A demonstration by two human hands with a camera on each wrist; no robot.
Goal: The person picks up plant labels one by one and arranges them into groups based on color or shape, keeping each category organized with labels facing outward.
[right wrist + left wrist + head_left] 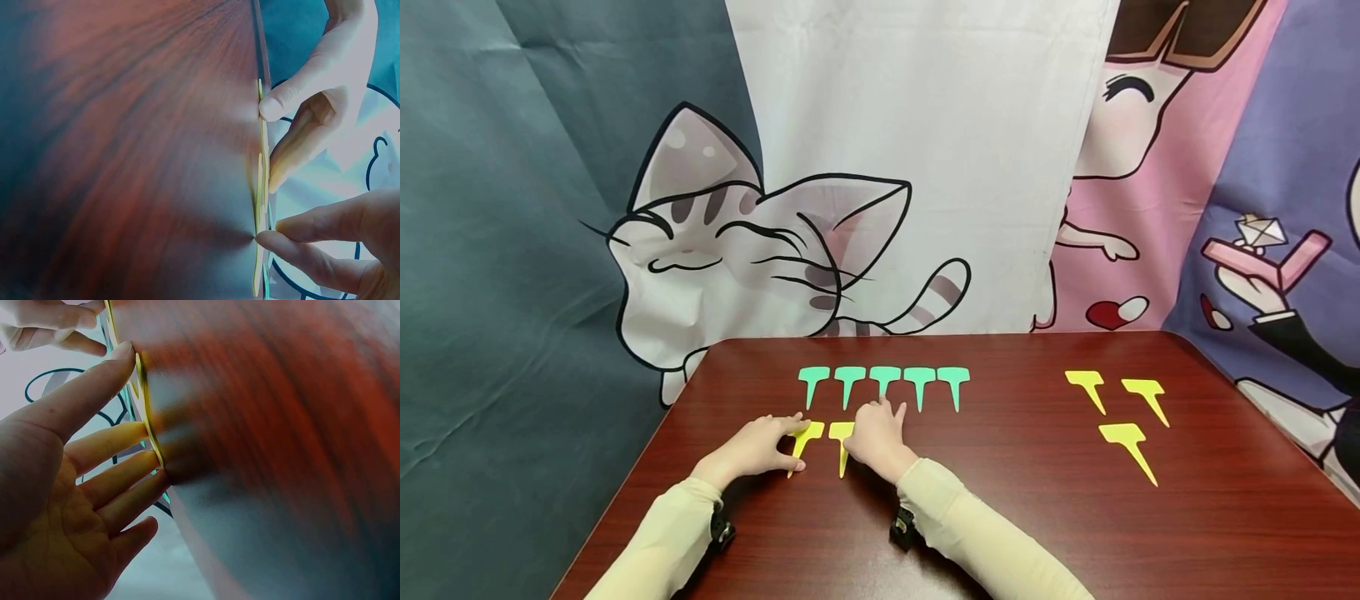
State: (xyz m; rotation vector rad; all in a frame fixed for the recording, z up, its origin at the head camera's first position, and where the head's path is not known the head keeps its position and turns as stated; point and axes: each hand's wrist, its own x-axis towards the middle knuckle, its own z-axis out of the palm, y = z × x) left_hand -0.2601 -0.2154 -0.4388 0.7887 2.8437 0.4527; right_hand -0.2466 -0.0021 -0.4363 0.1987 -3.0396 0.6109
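Note:
Two yellow T-shaped plant labels lie side by side on the table. My left hand (752,447) rests on the left yellow label (810,432), fingers at its wide head and thumb by the pointed end. In the left wrist view those fingers are fairly straight, their tips along the thin edge of the label (146,409). My right hand (878,435) touches the second yellow label (839,430) on its right side; part of that label is hidden. Just beyond both hands runs a row of several green T-shaped labels (850,376), points toward me.
Three more yellow labels lie apart on the right of the table, one of them a yellow label (1123,432) nearer to me. The dark red wooden table (1000,517) ends at a cloth backdrop (925,100) with cartoon figures.

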